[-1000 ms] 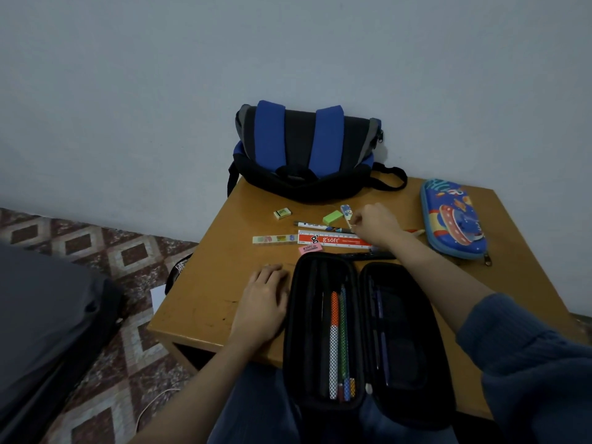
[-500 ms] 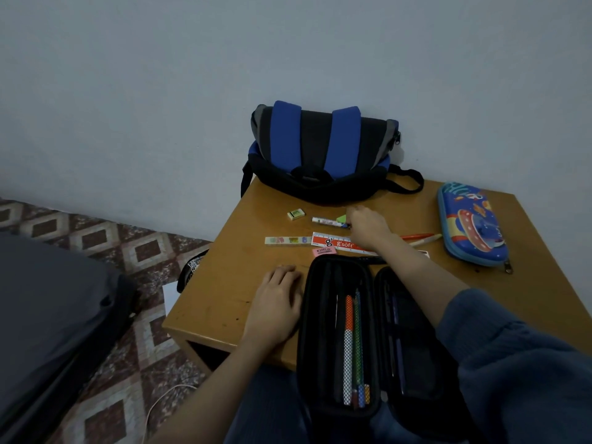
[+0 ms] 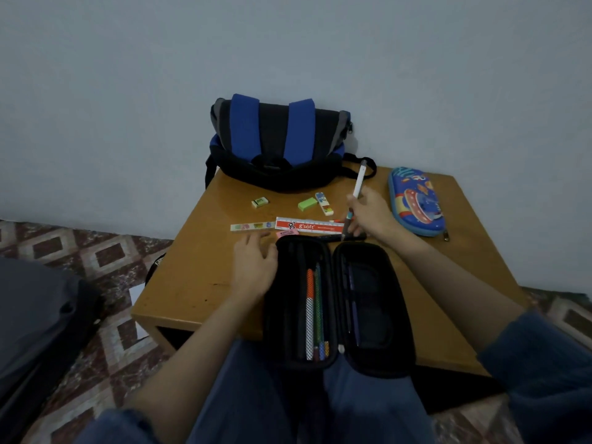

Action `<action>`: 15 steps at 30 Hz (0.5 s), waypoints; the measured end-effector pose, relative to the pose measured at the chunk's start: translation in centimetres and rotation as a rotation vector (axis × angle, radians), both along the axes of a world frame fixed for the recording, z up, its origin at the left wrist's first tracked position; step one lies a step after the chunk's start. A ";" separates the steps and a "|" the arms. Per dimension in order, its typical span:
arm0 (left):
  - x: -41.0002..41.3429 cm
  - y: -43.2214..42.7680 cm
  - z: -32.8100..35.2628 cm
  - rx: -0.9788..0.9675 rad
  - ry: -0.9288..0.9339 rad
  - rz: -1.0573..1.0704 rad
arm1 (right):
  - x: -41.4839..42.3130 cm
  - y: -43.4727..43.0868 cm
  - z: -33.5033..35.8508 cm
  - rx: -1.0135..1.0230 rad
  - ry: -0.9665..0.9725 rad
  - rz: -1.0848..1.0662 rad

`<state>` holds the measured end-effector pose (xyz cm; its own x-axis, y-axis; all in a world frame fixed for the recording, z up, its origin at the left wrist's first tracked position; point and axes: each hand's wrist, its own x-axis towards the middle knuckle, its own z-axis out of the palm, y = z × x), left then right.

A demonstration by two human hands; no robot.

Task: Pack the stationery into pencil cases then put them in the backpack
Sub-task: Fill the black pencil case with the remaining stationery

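Note:
A black pencil case (image 3: 368,309) lies open at the table's near edge, with several pens in its left half. My left hand (image 3: 254,267) rests flat against the case's left side. My right hand (image 3: 370,216) grips a white pen (image 3: 358,184), tip down just beyond the case's far end. A red ruler (image 3: 309,225), a narrow patterned ruler (image 3: 251,226), a pink eraser (image 3: 287,233) and several small erasers (image 3: 307,204) lie on the table. The blue and black backpack (image 3: 278,145) stands against the wall. A blue cartoon pencil case (image 3: 415,200) lies shut at the right.
The small wooden table (image 3: 198,274) stands against a pale wall. A dark bag (image 3: 35,325) sits on the patterned floor at the left, beside some white paper (image 3: 136,293). My blue-trousered legs are under the table's near edge.
My right hand has picked a white pen up from among the erasers and drawn it back toward the open case. My left hand has stayed beside the case.

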<state>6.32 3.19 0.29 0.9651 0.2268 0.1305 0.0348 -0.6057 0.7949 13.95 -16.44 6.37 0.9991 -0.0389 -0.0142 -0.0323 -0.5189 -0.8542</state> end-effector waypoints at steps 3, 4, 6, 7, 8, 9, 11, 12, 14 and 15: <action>-1.2 -2.5 1.0 0.155 -0.136 -0.208 | -1.5 -2.4 -0.4 0.022 0.116 0.023; -1.6 -3.1 1.0 0.205 -0.129 -0.310 | -1.9 -3.0 -0.6 0.029 0.150 0.034; -2.0 -4.2 0.6 0.297 -0.066 -0.490 | -2.7 -4.1 -0.9 0.021 0.196 0.040; -2.1 -4.5 0.4 0.330 -0.020 -0.554 | -3.0 -4.4 -1.0 0.017 0.202 0.052; -2.1 -4.7 0.1 0.352 0.026 -0.603 | -3.4 -4.5 -1.1 0.025 0.206 0.064; -2.2 -4.8 -0.3 0.366 0.069 -0.639 | -3.6 -4.6 -1.2 0.035 0.207 0.068; -2.4 -4.9 -1.1 0.379 0.125 -0.679 | -3.9 -4.9 -1.6 0.024 0.184 0.081; -2.5 -4.9 -1.4 0.377 0.131 -0.685 | -4.0 -5.1 -1.9 0.009 0.171 0.081; -2.6 -4.8 -1.7 0.371 0.122 -0.684 | -4.3 -5.2 -2.2 -0.016 0.150 0.089; -2.7 -4.8 -1.8 0.374 0.114 -0.686 | -4.4 -5.2 -2.3 -0.013 0.142 0.099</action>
<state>3.67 -1.62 -1.52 0.8857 -0.4634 -0.0274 -0.3742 -0.7478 0.5484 9.57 -21.64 4.03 0.9861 0.0588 -0.1556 -0.1002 -0.5363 -0.8380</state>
